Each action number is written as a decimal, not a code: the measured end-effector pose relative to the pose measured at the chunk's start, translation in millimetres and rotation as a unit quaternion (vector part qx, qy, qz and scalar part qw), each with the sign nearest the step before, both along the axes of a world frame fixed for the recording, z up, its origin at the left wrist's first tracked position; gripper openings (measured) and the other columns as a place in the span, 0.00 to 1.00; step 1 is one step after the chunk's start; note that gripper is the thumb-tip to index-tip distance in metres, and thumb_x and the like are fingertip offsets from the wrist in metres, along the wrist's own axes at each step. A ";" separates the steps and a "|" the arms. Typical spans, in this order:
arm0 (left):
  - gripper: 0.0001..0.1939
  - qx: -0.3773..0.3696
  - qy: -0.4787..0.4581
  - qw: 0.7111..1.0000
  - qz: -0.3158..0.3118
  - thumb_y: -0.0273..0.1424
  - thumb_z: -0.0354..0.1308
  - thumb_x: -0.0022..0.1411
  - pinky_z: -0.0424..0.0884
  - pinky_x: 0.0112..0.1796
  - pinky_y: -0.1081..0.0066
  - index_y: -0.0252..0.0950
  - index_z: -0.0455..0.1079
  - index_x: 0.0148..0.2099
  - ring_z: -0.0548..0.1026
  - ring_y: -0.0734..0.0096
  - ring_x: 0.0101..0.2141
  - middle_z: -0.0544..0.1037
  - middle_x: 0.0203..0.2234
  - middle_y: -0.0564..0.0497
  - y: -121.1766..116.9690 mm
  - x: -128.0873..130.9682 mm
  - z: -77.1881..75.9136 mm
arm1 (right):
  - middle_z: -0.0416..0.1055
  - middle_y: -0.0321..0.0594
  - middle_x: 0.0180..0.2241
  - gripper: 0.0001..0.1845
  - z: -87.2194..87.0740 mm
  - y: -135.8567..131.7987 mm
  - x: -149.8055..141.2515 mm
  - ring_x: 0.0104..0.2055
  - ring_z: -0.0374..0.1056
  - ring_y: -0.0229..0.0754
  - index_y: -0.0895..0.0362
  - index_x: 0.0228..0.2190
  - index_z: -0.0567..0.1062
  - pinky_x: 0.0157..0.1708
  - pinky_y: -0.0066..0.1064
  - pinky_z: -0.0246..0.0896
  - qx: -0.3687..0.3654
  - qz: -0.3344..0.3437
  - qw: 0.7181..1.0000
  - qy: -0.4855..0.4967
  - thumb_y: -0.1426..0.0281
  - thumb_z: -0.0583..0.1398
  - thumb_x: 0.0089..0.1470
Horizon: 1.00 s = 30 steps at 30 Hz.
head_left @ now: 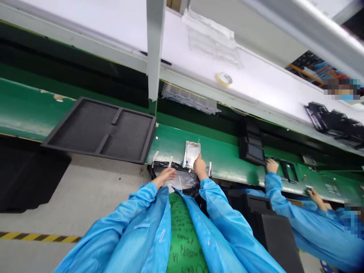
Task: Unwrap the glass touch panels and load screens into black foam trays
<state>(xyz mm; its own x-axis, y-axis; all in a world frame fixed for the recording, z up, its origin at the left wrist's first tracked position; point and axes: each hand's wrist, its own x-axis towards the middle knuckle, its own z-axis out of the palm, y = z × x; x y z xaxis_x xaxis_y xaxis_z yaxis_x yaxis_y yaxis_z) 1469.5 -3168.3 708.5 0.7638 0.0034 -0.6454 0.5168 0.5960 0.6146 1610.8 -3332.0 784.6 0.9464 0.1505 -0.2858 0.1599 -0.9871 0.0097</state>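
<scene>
My right hand [199, 167] rests its closed fingers on the near edge of a small silver rectangular part [191, 153] lying on the green conveyor belt [227, 159]. My left hand [165, 176] lies with its fingers stretched out over a black plastic bag [182, 178] taped at the belt's near edge. Both my arms are in bright blue sleeves.
A black two-compartment foam tray [99, 131] sits on the belt to the left. A white shelf above carries a tape roll [224, 79] and clear trays [213, 38]. A co-worker's hands [272, 165] handle black frames at right. More black trays [273, 223] stand below.
</scene>
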 end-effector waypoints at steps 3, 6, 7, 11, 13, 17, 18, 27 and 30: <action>0.22 -0.032 -0.047 0.998 -0.013 0.43 0.63 0.63 0.71 0.49 0.62 0.39 0.71 0.55 0.75 0.56 0.53 0.74 0.57 0.40 -34.2 37.7 25.9 | 0.77 0.61 0.41 0.30 17.7 -12.7 -36.9 0.45 0.75 0.52 0.70 0.65 0.55 0.48 0.39 0.66 0.039 -0.004 0.999 0.000 0.80 0.46 0.62; 0.30 -0.069 -0.080 0.994 -0.031 0.52 0.57 0.64 0.72 0.49 0.62 0.38 0.69 0.59 0.74 0.54 0.54 0.73 0.58 0.38 -64.7 58.9 50.9 | 0.75 0.59 0.49 0.28 21.7 -19.9 -83.9 0.50 0.72 0.52 0.64 0.64 0.59 0.50 0.41 0.66 0.124 0.075 0.989 -0.016 0.72 0.48 0.65; 0.32 -0.077 -0.086 0.993 -0.039 0.54 0.55 0.64 0.73 0.48 0.63 0.37 0.68 0.60 0.75 0.55 0.52 0.74 0.56 0.38 -71.2 60.2 57.9 | 0.72 0.58 0.53 0.27 21.7 -23.6 -96.5 0.54 0.69 0.53 0.61 0.64 0.60 0.52 0.43 0.66 0.164 0.107 0.980 -0.038 0.69 0.50 0.66; 0.33 -0.158 -0.121 0.978 -0.063 0.55 0.50 0.66 0.75 0.41 0.66 0.39 0.67 0.63 0.79 0.61 0.41 0.79 0.48 0.41 -79.2 44.7 78.2 | 0.63 0.52 0.59 0.25 23.3 -49.0 -120.9 0.60 0.60 0.54 0.54 0.58 0.67 0.57 0.48 0.62 0.345 0.177 0.916 -0.106 0.63 0.60 0.61; 0.32 -0.223 -0.140 0.962 -0.071 0.53 0.50 0.68 0.75 0.36 0.68 0.37 0.68 0.62 0.78 0.65 0.33 0.80 0.40 0.44 -79.7 33.5 85.0 | 0.65 0.49 0.54 0.22 24.9 -63.0 -124.2 0.57 0.62 0.51 0.53 0.52 0.71 0.56 0.47 0.63 0.409 0.184 0.888 -0.099 0.64 0.64 0.58; 0.28 -0.267 -0.135 0.952 -0.066 0.50 0.53 0.68 0.69 0.25 0.74 0.33 0.72 0.57 0.70 0.73 0.19 0.77 0.24 0.52 -87.4 18.9 94.7 | 0.66 0.46 0.48 0.21 27.2 -79.3 -131.5 0.53 0.62 0.50 0.54 0.46 0.71 0.51 0.42 0.64 0.438 0.230 0.865 -0.078 0.62 0.68 0.54; 0.27 -0.266 -0.134 0.953 -0.063 0.49 0.53 0.68 0.70 0.26 0.73 0.32 0.72 0.56 0.70 0.73 0.19 0.77 0.23 0.52 -90.6 16.7 97.0 | 0.67 0.45 0.46 0.21 27.5 -81.3 -133.3 0.50 0.63 0.49 0.55 0.44 0.71 0.49 0.41 0.64 0.436 0.240 0.864 -0.076 0.61 0.69 0.53; 0.31 -0.259 -0.153 0.953 -0.041 0.47 0.48 0.71 0.69 0.56 0.60 0.32 0.63 0.66 0.77 0.57 0.51 0.80 0.51 0.41 -111.3 3.3 116.9 | 0.68 0.40 0.39 0.08 34.0 -99.2 -139.2 0.45 0.61 0.44 0.55 0.34 0.73 0.44 0.33 0.60 0.437 0.321 0.838 -0.058 0.64 0.65 0.59; 0.32 -0.261 -0.146 0.953 -0.041 0.47 0.47 0.72 0.68 0.56 0.59 0.30 0.63 0.66 0.77 0.55 0.51 0.80 0.51 0.39 -113.5 1.0 118.8 | 0.68 0.40 0.38 0.08 39.5 -101.5 -142.2 0.44 0.62 0.43 0.56 0.33 0.72 0.43 0.32 0.60 0.440 0.345 0.827 -0.061 0.65 0.62 0.62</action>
